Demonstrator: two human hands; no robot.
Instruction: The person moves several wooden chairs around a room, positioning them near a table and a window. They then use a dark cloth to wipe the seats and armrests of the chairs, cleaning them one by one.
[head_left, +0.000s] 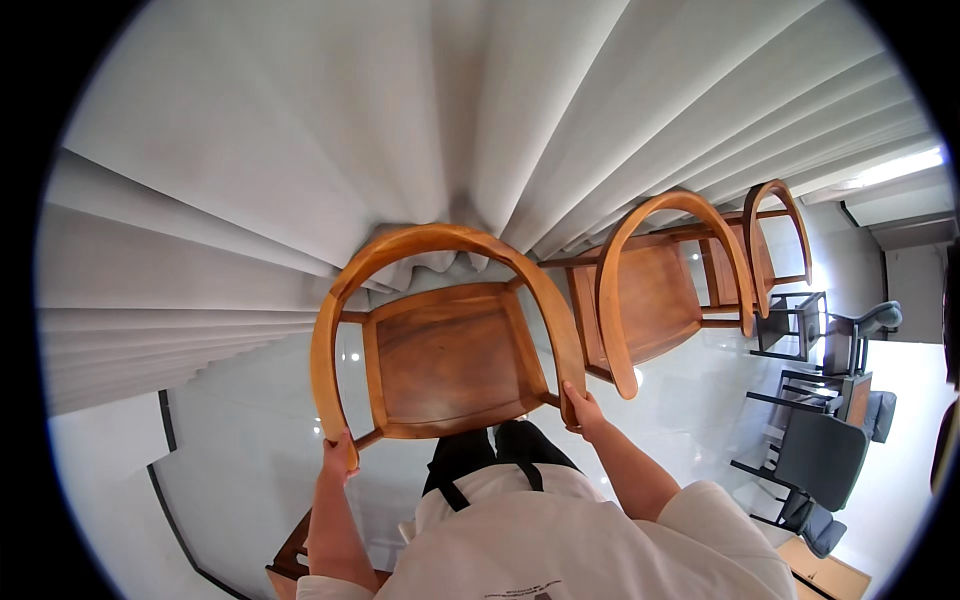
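Note:
Directly before me stands a wooden armchair (450, 360) with a curved, one-piece back and arm rail, its back towards the curtain. My left hand (340, 454) grips the front end of the rail on the left. On the other side, my right hand (582, 409) is closed around the right armrest's end. The wide wooden seat bears nothing and faces my legs. To the right, a second wooden armchair (645, 300) of the same kind stands close by, with another wooden armchair (776, 225) beyond it.
Long grey curtains (450, 112) hang behind the chairs and reach the glossy pale floor (247, 405). Dark chairs (821, 450) and a small dark table or stool stand at the right. Part of a brown wooden piece of furniture (289, 551) shows at lower left.

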